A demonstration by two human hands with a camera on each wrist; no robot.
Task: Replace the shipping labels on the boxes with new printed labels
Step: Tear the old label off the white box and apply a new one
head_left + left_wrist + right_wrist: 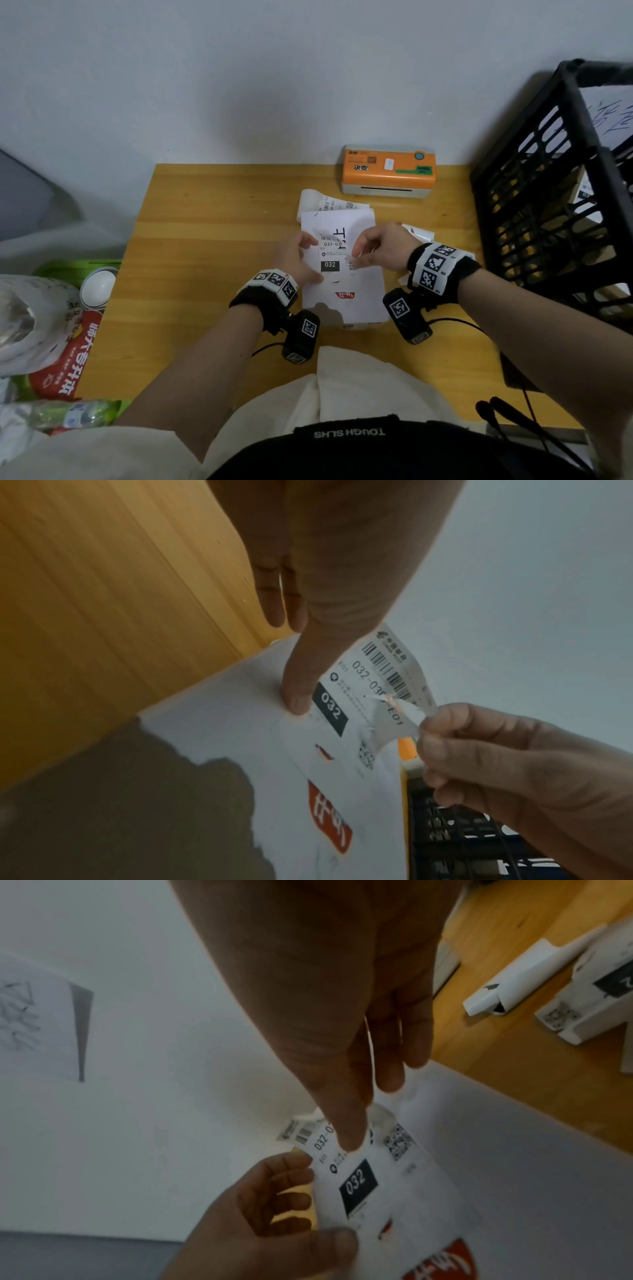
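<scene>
A white box (346,301) lies mid-table with a shipping label (330,255) marked 032 on its top. My left hand (301,255) holds the box's left edge. Its thumb (298,696) presses down beside the label's black 032 block (330,712), and its fingers (291,1199) curl under the edge. My right hand (361,251) pinches a torn flap of the label (397,718) and lifts it off the box. That flap is thin, ragged and partly see-through. The label's far end with the barcode (387,666) also stands clear of the box.
An orange label printer (388,171) stands at the table's back edge, with printed labels (325,204) lying before it. White paper scraps (419,233) lie right of the box. A black crate (548,192) fills the right side. Bags and a white bowl (99,286) sit off the table's left edge.
</scene>
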